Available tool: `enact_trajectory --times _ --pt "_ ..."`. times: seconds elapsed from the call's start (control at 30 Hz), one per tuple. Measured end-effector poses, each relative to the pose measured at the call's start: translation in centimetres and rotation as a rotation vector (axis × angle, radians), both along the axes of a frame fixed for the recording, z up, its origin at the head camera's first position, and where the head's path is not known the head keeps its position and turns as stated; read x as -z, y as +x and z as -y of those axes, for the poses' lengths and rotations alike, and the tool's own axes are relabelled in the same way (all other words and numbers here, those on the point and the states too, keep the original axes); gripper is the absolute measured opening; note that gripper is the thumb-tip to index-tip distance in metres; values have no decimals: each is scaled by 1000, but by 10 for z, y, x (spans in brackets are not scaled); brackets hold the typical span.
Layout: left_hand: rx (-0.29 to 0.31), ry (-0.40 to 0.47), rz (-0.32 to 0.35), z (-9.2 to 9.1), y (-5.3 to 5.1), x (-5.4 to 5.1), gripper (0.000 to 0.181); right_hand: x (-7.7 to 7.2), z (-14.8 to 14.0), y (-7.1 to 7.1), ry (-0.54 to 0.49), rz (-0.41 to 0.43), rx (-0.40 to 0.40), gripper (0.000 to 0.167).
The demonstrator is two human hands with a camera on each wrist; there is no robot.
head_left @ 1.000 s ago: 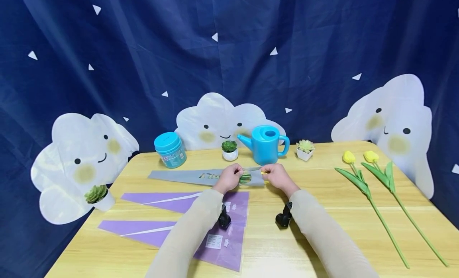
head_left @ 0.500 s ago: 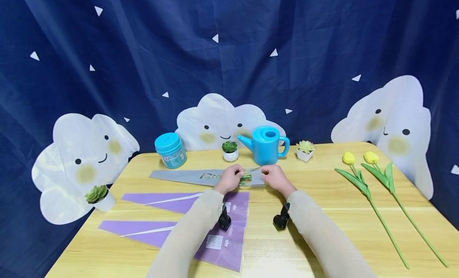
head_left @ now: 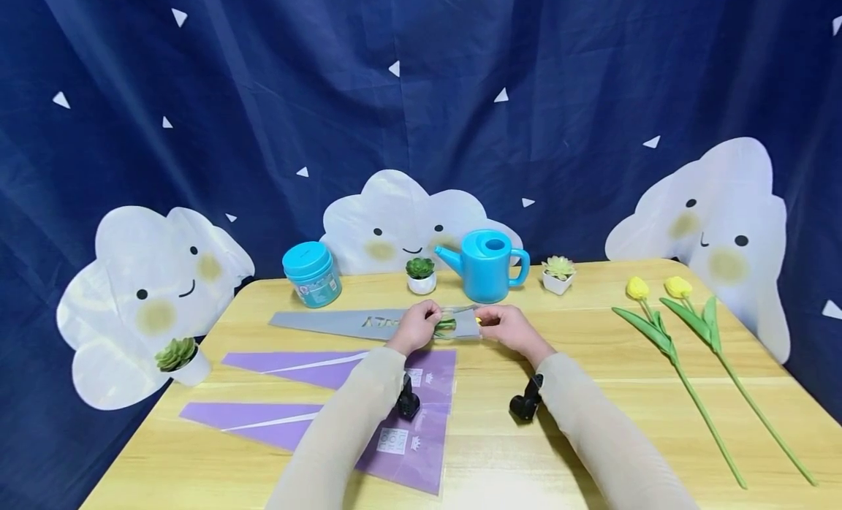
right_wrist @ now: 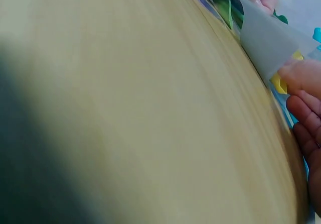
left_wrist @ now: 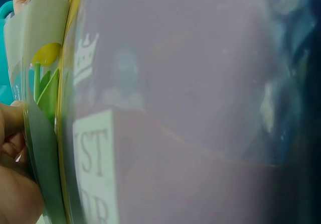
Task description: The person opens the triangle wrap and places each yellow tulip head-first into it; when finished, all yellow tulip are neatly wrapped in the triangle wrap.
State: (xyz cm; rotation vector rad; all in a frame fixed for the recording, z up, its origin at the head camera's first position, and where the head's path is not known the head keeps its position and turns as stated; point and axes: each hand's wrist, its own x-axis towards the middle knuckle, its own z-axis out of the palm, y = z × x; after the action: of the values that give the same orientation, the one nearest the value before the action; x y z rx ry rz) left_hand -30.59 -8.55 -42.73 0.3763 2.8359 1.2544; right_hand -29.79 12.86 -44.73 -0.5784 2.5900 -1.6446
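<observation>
In the head view, a grey flower sleeve [head_left: 342, 323] with gold lettering and a see-through window lies across the table's back half. Green leaves [head_left: 446, 324] show through its window. My left hand [head_left: 416, 327] pinches the sleeve beside that window. At the wide right end, my right hand [head_left: 516, 329] has its thumb and fingers around a yellow tulip [right_wrist: 279, 83], whose bloom shows at the sleeve's mouth in the right wrist view. The fingers partly hide the bloom. The left wrist view shows yellow and green inside the sleeve [left_wrist: 42, 158].
Two purple sleeves [head_left: 411, 451] lie nearer on the left. Two yellow tulips [head_left: 691, 393] lie on the right. Along the back stand a blue-lidded tub [head_left: 313, 275], a blue watering can [head_left: 485, 269] and two potted succulents [head_left: 422, 283]. Another succulent [head_left: 189, 365] stands at the left edge.
My right hand has shifted slightly down along the sleeve's end, and yellow shows again beside its fingertips. The left hand stays at the sleeve almost unmoved.
</observation>
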Motion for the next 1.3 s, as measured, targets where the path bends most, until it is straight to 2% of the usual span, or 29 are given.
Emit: enact_trajectory --times 0.2,0.33,0.47,0.7,0.97,1.3 --pt "4 -1 -29 0 -2 1 15 3 5 -3 30 0 61 25" --pt "17 -27 -41 0 -2 0 15 -1 9 -2 64 -17 120 18" --pt "21 -37 -40 0 -2 0 16 -5 13 -2 83 -27 143 14" --pt "19 -55 -38 0 -4 -2 16 -8 17 -4 101 -55 135 7" --pt "25 -38 -53 0 -2 -8 16 -4 16 -9 31 -1 81 9" --pt "16 -30 -34 -3 1 -11 14 -4 21 -13 26 -73 47 19"
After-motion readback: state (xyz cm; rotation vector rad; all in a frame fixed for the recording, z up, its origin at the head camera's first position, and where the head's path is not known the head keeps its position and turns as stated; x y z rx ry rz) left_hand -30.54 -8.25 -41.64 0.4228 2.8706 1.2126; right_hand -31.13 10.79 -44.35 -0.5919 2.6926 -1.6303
